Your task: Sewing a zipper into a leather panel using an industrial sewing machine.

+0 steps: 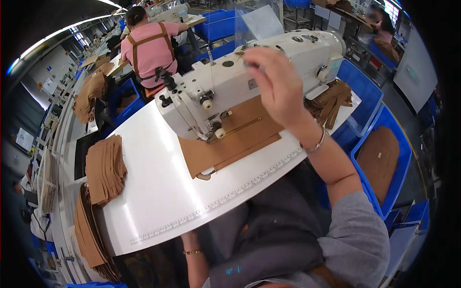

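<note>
A white sewing machine (pixel 187 115) stands on a white table (pixel 158 192) with a printed ruler along its front. A brown cut piece (pixel 225 161) with a long slot lies under the presser foot. My right hand (pixel 273 79) is raised before the machine's upper arm, fingers curled together; whatever is at their tips is too small to make out. My left hand (pixel 189 237) is down below the table's front edge, with its wrist showing and its fingers hidden.
Brown piece stacks (pixel 103 168) line the left edge, and loose strips (pixel 329 103) lie right of the machine. Blue bins (pixel 357 173) stand at right, one holding brown pieces. A co-worker in pink (pixel 149 48) works at another table ahead; other people are in the background.
</note>
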A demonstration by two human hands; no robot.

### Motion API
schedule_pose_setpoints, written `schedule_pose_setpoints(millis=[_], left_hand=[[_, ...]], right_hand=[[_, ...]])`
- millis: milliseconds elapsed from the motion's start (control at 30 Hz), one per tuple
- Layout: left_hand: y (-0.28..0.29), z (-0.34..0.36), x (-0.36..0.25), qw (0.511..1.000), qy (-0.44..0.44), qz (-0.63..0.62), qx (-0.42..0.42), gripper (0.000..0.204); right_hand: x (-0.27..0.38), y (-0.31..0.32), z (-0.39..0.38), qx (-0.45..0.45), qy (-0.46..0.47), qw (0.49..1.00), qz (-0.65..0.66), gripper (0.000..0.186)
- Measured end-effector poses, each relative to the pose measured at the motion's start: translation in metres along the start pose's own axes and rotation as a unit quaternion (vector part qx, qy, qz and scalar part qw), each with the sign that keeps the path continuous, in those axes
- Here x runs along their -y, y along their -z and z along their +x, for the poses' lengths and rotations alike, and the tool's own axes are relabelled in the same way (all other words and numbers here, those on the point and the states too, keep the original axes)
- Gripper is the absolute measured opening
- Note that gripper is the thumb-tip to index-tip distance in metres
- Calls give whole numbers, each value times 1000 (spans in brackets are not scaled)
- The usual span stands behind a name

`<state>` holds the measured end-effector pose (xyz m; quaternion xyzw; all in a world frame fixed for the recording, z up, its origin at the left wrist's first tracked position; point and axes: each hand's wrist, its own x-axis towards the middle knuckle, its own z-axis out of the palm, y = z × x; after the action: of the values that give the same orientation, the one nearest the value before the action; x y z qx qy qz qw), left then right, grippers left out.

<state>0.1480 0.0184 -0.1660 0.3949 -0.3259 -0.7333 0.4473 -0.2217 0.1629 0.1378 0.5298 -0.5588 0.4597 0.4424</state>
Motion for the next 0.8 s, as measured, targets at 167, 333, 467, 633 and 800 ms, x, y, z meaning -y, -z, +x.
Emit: schedule_pose_setpoints(millis=[167,333,467,633,800], left_hand=[[-83,78,27,998,12,-36,49,36],[-125,119,34,999,21,-8,33,31],[-142,143,47,1000,20,16,17,27],[-152,161,59,999,18,37,3,23],[-158,165,61,998,13,57,-7,19]], right_hand=[[-75,-16,8,2,-1,1000,0,15],[-71,-25,4,-54,-40,997,36,6],[-69,-28,11,-78,-6,997,3,11],[-70,-30,6,-55,-16,997,-54,23],[-67,-28,8,-64,-22,997,-41,15]])
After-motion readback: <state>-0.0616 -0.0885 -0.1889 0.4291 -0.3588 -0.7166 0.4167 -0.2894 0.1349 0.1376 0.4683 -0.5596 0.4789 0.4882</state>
